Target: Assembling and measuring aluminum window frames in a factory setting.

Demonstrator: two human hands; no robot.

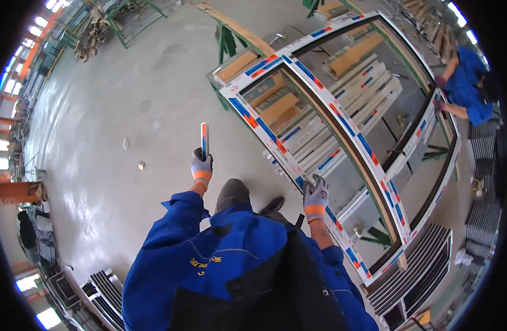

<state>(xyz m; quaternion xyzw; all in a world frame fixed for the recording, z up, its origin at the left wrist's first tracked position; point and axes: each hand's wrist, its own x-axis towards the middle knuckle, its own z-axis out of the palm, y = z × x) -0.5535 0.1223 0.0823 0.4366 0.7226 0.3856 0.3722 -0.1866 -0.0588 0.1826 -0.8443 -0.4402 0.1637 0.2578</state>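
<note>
While the left hand point(202, 167) is raised over the open floor point(99, 182), its fingers are closed around the lower end of a short strip point(204, 138). The strip is faced with white, blue and red film, and its free end projects beyond the glove, away from the body. The strip is well apart from the large frame point(267, 132).

The right hand point(316, 194) touches the near side of the large frame. Its fingers are bent at the edge; whether they are closed fully around that member cannot be determined. Both hands wear grey gloves with orange cuffs.

The large frame is divided into sections and carries white, blue and red film. It lies to the person's right, above long white profiles point(375, 102) visible through its openings. A wooden bar point(237, 27) on green supports reaches toward its far left corner. At the opposite side, a co-worker point(467, 85) in blue places both gloved hands at the frame edge. A small tan block point(142, 165) lies on the floor, left of the left hand.
</note>
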